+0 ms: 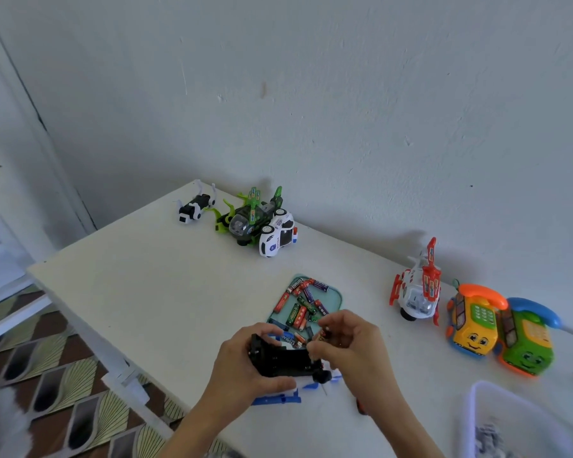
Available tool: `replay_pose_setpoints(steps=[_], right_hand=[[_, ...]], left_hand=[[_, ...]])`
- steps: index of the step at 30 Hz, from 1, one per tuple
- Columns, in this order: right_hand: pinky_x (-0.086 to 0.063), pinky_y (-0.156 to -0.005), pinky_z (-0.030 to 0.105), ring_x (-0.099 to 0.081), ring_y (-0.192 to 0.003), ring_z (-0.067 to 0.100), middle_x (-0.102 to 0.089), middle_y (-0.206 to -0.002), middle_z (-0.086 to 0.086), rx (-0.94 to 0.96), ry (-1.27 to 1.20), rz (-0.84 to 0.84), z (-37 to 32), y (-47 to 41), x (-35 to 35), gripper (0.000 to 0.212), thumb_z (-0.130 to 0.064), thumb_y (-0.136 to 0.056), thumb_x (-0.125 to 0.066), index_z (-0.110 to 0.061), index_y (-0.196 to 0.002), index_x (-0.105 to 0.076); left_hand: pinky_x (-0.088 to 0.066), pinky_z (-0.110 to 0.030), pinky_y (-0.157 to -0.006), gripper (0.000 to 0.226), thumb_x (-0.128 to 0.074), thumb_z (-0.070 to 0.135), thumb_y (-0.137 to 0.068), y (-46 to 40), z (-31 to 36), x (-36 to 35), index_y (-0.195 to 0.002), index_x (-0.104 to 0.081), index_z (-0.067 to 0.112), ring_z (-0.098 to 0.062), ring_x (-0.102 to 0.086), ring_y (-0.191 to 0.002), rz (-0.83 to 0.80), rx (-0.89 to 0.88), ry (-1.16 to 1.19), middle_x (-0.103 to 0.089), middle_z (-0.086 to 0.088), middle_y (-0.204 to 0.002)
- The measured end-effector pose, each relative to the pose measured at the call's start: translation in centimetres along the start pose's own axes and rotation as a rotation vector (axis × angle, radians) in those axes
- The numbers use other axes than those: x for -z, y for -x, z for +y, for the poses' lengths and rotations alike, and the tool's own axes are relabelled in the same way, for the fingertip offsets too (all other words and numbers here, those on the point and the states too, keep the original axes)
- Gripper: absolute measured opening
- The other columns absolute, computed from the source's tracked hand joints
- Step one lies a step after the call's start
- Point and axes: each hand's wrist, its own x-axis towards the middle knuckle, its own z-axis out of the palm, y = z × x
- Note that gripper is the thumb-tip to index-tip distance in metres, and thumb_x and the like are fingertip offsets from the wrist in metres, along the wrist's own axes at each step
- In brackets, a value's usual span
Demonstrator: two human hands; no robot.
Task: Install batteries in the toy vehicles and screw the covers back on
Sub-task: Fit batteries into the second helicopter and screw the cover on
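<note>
Right hand (pixel 346 338) partly hides, perhaps, 1 battery (pixel 325 335).

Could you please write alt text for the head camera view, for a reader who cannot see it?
A person's left hand steadies an upturned blue-and-black toy vehicle on a white table while the right hand brings a battery to its open compartment. A teal tray of batteries lies just beyond; other toys line the wall.
</note>
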Motion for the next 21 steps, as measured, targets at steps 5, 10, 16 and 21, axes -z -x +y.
replay_pose_setpoints(steps=[5, 10, 16, 21], right_hand=[[-0.056, -0.058, 0.024, -0.067, -0.067, 0.014, -0.072, -0.076, -0.005, -0.013, -0.044, 0.123, 1.0, 1.4, -1.9, 0.02, -0.004, -0.079, -0.073, -0.019, -0.084, -0.06], [-0.048, -0.068, 0.027, -0.057, -0.078, 0.011, -0.064, -0.072, -0.01, 0.074, 0.186, 0.239, 2.2, 2.0, -3.2, 0.02, -0.021, -0.07, -0.082, -0.029, -0.07, -0.063], [-0.047, -0.071, 0.034, -0.054, -0.08, 0.013, -0.056, -0.078, -0.016, 0.172, 0.268, 0.386, 4.5, 2.0, -4.6, 0.033, -0.026, -0.067, -0.084, -0.038, -0.062, -0.054], [-0.045, -0.061, 0.014, -0.054, -0.072, 0.009, -0.051, -0.073, -0.014, 0.207, 0.25, 0.412, 5.4, 1.9, -5.1, 0.019, -0.019, -0.069, -0.082, -0.019, -0.061, -0.066]], left_hand=[[-0.052, -0.013, -0.08, 0.067, -0.095, 0.029, -0.047, 0.4, -0.1, -0.2, -0.105, -0.062, 0.036, 0.0, -0.063, -0.096, 0.024, -0.019, -0.012, -0.069, 0.009, -0.096], [-0.055, -0.02, -0.081, 0.065, -0.093, 0.039, -0.046, 0.9, -0.3, -0.4, -0.104, -0.062, 0.039, -0.006, -0.064, -0.094, 0.054, -0.031, -0.008, -0.068, 0.01, -0.097], [-0.056, -0.028, -0.084, 0.064, -0.089, 0.044, -0.045, 0.8, -0.5, -0.5, -0.103, -0.062, 0.043, -0.009, -0.065, -0.097, 0.054, -0.049, 0.0, -0.068, 0.011, -0.096], [-0.055, -0.028, -0.086, 0.066, -0.09, 0.043, -0.044, 0.7, -0.4, -0.5, -0.104, -0.06, 0.045, -0.009, -0.065, -0.097, 0.06, -0.069, 0.0, -0.068, 0.009, -0.096]])
